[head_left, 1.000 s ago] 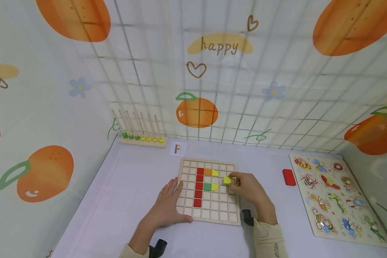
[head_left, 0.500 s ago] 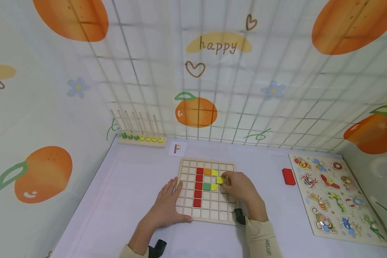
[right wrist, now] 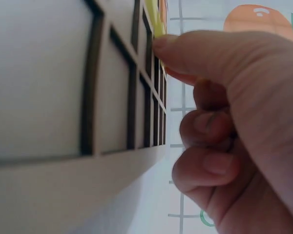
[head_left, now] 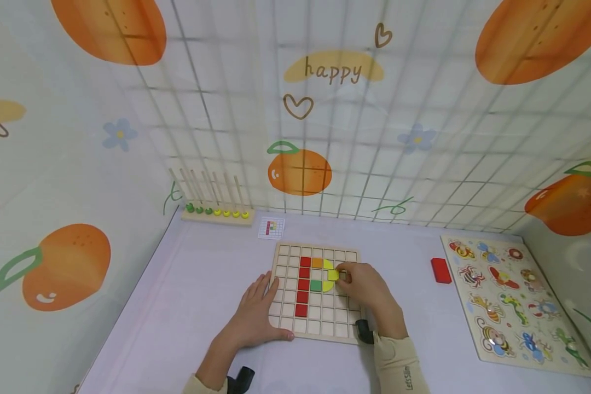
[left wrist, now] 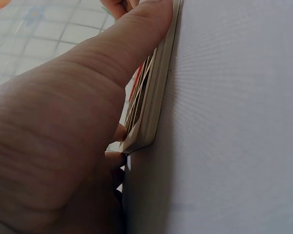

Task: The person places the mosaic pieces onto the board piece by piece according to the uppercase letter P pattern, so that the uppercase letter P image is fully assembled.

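Note:
A wooden grid board [head_left: 327, 314] lies flat on the table in the head view. Its cells hold a column of red squares [head_left: 302, 297], an orange square [head_left: 317, 263], a green square [head_left: 316, 285] and two yellow round-edged pieces, an upper one [head_left: 327, 264] and a lower one [head_left: 327, 286]. Between and just right of these, my right hand [head_left: 369, 287] pinches a yellow block [head_left: 332, 275] between thumb and forefinger, close over the grid. The other right fingers curl in, as the right wrist view shows. My left hand [head_left: 253, 320] rests spread at the board's near-left corner, its thumb [left wrist: 132, 39] along the front edge.
A small pattern card [head_left: 271, 227] lies behind the board. Further left stands a peg rack [head_left: 219, 219] with green and yellow beads. On the right are a red block [head_left: 441, 271] and an insect-picture puzzle board [head_left: 494, 345]. Printed cloth walls enclose the table.
My right hand has moved left with the yellow block, from the board's right side to beside the two yellow pieces, and lowered it slightly. My left hand stays put.

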Demonstrator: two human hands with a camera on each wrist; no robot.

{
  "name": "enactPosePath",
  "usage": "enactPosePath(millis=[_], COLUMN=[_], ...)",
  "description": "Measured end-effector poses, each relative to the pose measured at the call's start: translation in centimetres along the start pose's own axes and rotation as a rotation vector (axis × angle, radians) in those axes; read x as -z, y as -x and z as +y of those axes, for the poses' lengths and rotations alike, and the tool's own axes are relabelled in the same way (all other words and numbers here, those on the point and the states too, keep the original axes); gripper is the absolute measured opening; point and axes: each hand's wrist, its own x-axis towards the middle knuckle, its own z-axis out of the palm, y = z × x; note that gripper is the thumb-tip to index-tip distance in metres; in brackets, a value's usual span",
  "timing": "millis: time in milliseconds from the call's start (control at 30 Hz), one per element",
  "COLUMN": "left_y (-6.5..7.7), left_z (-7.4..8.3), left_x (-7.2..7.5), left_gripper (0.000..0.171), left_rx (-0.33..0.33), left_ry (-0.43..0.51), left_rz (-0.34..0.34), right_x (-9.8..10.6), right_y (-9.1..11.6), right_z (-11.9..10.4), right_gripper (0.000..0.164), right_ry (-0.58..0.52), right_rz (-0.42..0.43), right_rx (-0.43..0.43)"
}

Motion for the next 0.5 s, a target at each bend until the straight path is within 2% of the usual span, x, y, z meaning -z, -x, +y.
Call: enactPosePath(millis=[500], left_y=[0.07], left_z=[0.00], left_x=[0.04], left_gripper=[0.135], left_rx=[-0.005], left_ry=[0.009], left_rz=[0.002], right_x=[0.13], right_y=[0.21], right_z=[-0.46], right_gripper=[0.015], right_ry=[0.002], right_rz=[0.007], right_rx=[-0.023])
